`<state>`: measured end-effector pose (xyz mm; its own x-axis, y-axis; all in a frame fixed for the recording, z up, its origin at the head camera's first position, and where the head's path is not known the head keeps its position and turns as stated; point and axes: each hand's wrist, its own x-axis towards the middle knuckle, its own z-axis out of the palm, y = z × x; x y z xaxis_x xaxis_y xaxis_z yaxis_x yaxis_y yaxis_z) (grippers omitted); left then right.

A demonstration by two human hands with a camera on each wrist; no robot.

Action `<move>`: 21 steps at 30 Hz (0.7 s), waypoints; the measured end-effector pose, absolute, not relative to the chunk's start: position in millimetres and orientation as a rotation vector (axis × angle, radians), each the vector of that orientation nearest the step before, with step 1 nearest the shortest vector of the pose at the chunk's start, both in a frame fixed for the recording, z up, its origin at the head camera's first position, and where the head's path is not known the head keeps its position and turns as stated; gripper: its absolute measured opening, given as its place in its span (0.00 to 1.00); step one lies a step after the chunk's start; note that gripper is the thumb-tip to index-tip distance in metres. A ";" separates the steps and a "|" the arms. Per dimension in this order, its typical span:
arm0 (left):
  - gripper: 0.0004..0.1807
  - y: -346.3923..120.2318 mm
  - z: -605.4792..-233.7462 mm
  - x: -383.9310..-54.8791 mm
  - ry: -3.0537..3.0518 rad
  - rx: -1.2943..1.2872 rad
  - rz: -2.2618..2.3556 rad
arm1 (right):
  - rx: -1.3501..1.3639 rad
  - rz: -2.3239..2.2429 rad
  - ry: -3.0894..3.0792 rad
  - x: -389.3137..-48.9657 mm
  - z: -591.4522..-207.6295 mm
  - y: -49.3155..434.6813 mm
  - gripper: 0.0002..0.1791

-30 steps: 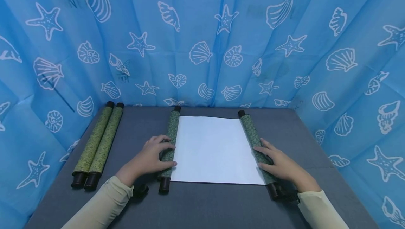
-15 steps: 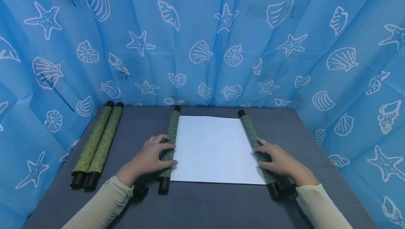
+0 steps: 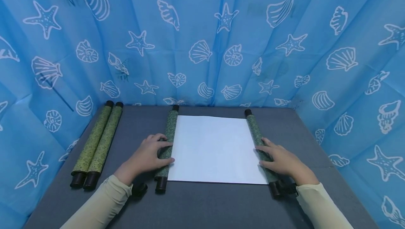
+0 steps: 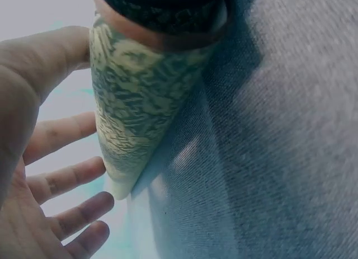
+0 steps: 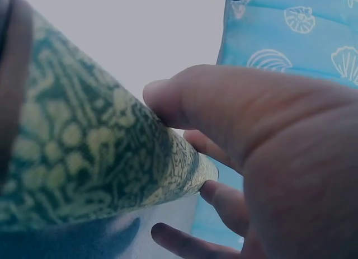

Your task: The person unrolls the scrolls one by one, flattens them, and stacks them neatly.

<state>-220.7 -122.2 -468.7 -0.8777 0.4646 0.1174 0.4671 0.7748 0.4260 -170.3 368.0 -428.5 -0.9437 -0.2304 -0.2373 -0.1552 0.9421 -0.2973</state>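
Observation:
A green-patterned hanging scroll lies partly unrolled, its white paper (image 3: 215,148) face up between two rolled ends with dark knobs. My left hand (image 3: 143,158) holds the left roll (image 3: 171,127), thumb near its lower part and fingers over it farther up. In the left wrist view the thumb and fingertips meet one side of that roll (image 4: 140,97). My right hand (image 3: 281,160) grips the right roll (image 3: 254,127), which slants. Close up in the right wrist view, the thumb presses over this patterned roll (image 5: 89,136) while the other fingers reach its far part.
Two rolled yellow-green scrolls (image 3: 105,134) with dark ends lie side by side at the left of the grey table (image 3: 221,208). A blue curtain (image 3: 209,74) with white shells and starfish stands behind and at both sides.
The left roll has shifted slightly left with my left hand. The right roll's far end has swung to the right, so more white paper shows between the rolls.

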 end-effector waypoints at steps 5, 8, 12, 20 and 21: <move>0.30 -125.8 -468.1 -221.5 -2.930 -0.745 -0.740 | -0.267 -0.419 2.841 -170.7 -428.6 370.9 0.35; 0.29 -128.1 -468.1 -222.0 -2.929 -0.726 -0.746 | -0.258 -0.423 2.852 -170.2 -427.9 371.9 0.36; 0.29 -131.4 -469.1 -222.0 -2.929 -0.703 -0.744 | -0.239 -0.418 2.850 -168.3 -425.8 373.5 0.36; 0.28 -142.9 -470.7 -221.2 -2.915 -0.691 -0.778 | -0.234 -0.440 2.840 -167.8 -425.1 376.0 0.36; 0.28 -144.2 -470.3 -221.0 -2.916 -0.690 -0.783 | -0.242 -0.449 2.841 -168.0 -425.6 376.8 0.34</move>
